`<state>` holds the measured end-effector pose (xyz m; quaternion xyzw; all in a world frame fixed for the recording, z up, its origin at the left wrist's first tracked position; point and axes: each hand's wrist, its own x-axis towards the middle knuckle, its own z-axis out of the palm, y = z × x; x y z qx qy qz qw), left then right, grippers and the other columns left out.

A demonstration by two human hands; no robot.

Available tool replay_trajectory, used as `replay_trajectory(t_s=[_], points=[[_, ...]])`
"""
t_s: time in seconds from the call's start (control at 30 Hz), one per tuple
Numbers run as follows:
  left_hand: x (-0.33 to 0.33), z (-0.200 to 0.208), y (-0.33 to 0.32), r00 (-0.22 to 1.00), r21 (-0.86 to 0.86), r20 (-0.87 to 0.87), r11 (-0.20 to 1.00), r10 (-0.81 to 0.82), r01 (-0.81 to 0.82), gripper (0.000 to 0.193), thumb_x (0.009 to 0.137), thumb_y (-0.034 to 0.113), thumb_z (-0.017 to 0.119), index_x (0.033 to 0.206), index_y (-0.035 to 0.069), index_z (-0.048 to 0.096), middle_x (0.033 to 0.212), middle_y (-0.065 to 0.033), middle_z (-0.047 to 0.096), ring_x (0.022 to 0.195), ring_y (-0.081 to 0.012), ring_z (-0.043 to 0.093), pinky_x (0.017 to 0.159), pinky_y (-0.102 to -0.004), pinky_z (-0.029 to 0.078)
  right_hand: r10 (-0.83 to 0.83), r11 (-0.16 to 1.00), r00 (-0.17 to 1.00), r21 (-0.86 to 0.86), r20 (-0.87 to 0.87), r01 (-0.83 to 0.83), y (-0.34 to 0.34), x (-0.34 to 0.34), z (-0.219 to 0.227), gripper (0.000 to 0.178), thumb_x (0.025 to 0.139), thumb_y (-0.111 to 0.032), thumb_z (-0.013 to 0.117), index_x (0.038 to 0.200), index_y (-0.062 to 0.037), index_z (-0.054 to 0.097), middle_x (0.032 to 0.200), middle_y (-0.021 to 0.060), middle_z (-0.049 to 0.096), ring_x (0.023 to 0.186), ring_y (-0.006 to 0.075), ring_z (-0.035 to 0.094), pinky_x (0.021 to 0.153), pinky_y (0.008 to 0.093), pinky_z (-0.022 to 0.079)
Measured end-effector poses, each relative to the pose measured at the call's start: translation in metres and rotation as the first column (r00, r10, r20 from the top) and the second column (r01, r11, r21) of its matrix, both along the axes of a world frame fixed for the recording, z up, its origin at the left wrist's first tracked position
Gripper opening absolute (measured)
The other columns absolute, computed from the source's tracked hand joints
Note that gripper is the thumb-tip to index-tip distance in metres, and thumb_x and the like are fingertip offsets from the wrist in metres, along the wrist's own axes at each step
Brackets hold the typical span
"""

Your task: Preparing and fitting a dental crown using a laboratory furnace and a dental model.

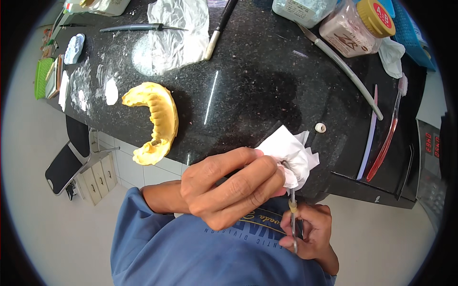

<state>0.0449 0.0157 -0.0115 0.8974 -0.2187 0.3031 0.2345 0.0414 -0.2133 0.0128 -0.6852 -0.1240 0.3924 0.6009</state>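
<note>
My left hand [234, 186] is closed, its thumb and fingertips pinching a crumpled white tissue [291, 145] above the table's front edge. A slim metal instrument [293, 214] with a yellowish band round it runs up into the folds of the tissue. Its lower end lies between the fingers of my right hand [312, 226], which is closed on it. What the tissue wraps at the instrument's tip is hidden. Just right of the tissue, a small whitish ring-shaped piece [320, 127] rests on the black table. Left of my hands lies a yellow dental cast [164, 119] of a tooth arch.
Toward the back left are a dark-handled tool [131, 27] and a clear plastic bag [179, 38]. A brush [219, 33] lies beside the bag. At the right are a grey-handled knife [350, 71], a gold-lidded jar [353, 28], a red toothbrush [387, 138] and a lilac strip [369, 143].
</note>
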Motion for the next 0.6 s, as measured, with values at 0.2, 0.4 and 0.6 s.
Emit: replay_trajectory(t_s=[0.2, 0.4, 0.6], points=[[0.000, -0.001, 0.001, 1.000, 0.001, 0.018, 1.000, -0.018, 0.018, 0.027, 0.064, 0.027, 0.079, 0.079, 0.005, 0.073, 0.084, -0.0064, 0.065, 0.077, -0.0204, 0.061, 0.067, -0.0267, 0.052, -0.072, 0.994, 0.985, 0.066, -0.158, 0.083, -0.002, -0.007, -0.004, 0.035, 0.063, -0.021, 0.088, 0.077, -0.0034, 0.061, 0.056, 0.0002, 0.055, 0.046, 0.0100, 0.054, 0.046, 0.0234, 0.042], [0.000, -0.007, -0.004, 0.996, -0.060, 0.054, 0.996, 0.075, -0.072, 0.015, 0.068, 0.018, 0.077, 0.079, 0.009, 0.075, 0.081, 0.0001, 0.067, 0.072, -0.0150, 0.062, 0.063, -0.0206, 0.048, 0.040, 0.998, 0.991, -0.051, 0.130, -0.034, 0.000, 0.006, -0.002, 0.037, 0.064, -0.024, 0.089, 0.076, -0.0032, 0.061, 0.057, 0.0006, 0.055, 0.047, 0.0103, 0.054, 0.046, 0.0228, 0.043], [-0.001, -0.007, 0.002, 0.998, -0.032, 0.048, 0.998, -0.044, 0.045, 0.024, 0.071, 0.024, 0.080, 0.086, 0.006, 0.074, 0.086, -0.0057, 0.066, 0.080, -0.0162, 0.063, 0.069, -0.0244, 0.056, 0.157, 0.986, 0.988, -0.054, 0.016, -0.156, -0.004, 0.024, 0.005, 0.038, 0.063, -0.025, 0.089, 0.077, -0.0031, 0.062, 0.057, -0.0001, 0.054, 0.048, 0.0097, 0.054, 0.044, 0.0222, 0.043]])
